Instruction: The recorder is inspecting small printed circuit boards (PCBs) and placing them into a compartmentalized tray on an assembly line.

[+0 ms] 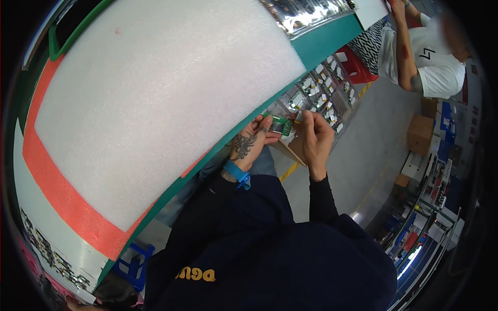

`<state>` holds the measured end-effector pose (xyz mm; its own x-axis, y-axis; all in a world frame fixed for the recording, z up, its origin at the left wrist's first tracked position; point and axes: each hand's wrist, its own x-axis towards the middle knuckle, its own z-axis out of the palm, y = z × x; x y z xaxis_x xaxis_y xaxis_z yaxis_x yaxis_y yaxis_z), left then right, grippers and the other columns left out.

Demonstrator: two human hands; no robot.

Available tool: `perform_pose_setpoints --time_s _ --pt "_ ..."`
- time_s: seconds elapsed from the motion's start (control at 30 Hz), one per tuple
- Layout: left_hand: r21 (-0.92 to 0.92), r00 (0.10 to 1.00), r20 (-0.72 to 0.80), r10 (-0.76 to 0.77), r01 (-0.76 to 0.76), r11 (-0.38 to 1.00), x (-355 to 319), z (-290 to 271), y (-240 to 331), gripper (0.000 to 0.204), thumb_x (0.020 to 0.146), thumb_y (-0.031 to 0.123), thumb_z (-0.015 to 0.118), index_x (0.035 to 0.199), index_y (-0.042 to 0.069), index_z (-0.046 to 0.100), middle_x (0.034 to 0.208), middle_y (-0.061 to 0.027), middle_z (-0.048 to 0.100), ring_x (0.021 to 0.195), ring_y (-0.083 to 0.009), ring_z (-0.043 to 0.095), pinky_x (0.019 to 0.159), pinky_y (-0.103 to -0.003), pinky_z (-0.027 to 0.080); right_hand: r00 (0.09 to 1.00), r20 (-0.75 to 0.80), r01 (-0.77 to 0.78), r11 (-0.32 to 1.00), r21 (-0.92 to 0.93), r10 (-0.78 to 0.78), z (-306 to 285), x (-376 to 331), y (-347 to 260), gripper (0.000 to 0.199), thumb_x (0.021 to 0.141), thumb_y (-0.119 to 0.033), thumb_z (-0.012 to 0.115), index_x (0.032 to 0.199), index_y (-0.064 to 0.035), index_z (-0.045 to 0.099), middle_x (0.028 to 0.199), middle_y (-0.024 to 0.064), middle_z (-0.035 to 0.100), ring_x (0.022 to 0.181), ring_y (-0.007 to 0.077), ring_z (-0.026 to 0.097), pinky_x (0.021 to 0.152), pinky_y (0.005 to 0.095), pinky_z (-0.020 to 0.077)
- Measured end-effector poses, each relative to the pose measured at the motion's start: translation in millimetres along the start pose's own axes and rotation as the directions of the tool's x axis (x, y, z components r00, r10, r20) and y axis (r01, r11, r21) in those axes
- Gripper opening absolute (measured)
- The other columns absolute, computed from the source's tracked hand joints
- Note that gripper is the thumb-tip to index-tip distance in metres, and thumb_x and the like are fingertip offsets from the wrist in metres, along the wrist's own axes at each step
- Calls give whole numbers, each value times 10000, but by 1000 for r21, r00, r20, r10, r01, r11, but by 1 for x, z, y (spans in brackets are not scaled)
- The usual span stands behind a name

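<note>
My left hand [251, 142] is closed round a small green circuit board [285, 126] with a silver block on it, just off the table's edge. Thin dark wires run from the board toward my right hand [317, 139]. Thumb and fingers of that hand are pinched together beside the board; what they hold, if anything, is too small to make out. A small orange-yellow piece [297, 122] shows between the two hands. Just beyond them lies a clear compartment tray [342, 98] with several similar boards, many bearing white parts.
White foam sheet [155, 103] over an orange-red sheet [67, 207] covers the green-edged table [327, 49]. A silvery bag [311, 15] lies at its far end. Another person [430, 57] sits at the far right near a red stool [358, 67]. Cartons [419, 135] and shelving stand right.
</note>
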<state>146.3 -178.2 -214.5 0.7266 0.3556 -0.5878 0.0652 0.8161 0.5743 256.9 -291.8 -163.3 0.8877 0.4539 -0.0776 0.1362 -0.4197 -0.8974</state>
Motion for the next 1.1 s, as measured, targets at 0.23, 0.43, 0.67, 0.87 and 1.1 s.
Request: perform_pose_setpoints --time_s 0.23,0.43,0.67,0.87,1.1 --pt "-12 995 94 26 -25 1000 2 -5 5 281 1039 189 651 1128 -74 607 958 -139 705 845 -212 759 783 -267 632 987 -149 -55 996 71 65 -39 12 35 277 1045 -216 631 1007 37 737 719 13 640 623 70 540 559 222 401" --pt "164 913 363 187 -260 951 7 -14 16 305 1016 145 669 1224 -70 613 1125 -165 699 998 -211 730 867 -289 606 947 -12 -320 947 18 320 -30 -10 -3 257 1034 -229 645 1051 15 727 745 12 628 636 73 542 573 212 412" --pt "172 751 577 322 -497 850 2 -16 26 333 1019 140 639 1286 -57 609 1225 -182 697 1128 -211 670 951 -324 561 884 337 -462 710 531 323 -24 -16 -10 136 994 -70 627 1120 -23 645 953 70 658 788 123 625 730 227 504" --pt "69 890 400 -217 207 976 -4 -21 42 377 1082 270 551 1294 -39 595 1141 -207 714 957 -226 723 848 -303 605 951 299 -217 865 452 82 -29 -13 1 159 942 14 635 1093 -34 646 1013 61 659 894 134 625 824 244 495" --pt "196 807 438 -396 345 918 -14 -14 47 403 1042 318 637 1240 -32 604 1018 -180 716 775 -195 725 702 -272 619 874 483 -150 912 383 -59 -14 -9 11 172 930 20 654 1093 -32 641 1036 45 663 943 123 619 880 247 483"
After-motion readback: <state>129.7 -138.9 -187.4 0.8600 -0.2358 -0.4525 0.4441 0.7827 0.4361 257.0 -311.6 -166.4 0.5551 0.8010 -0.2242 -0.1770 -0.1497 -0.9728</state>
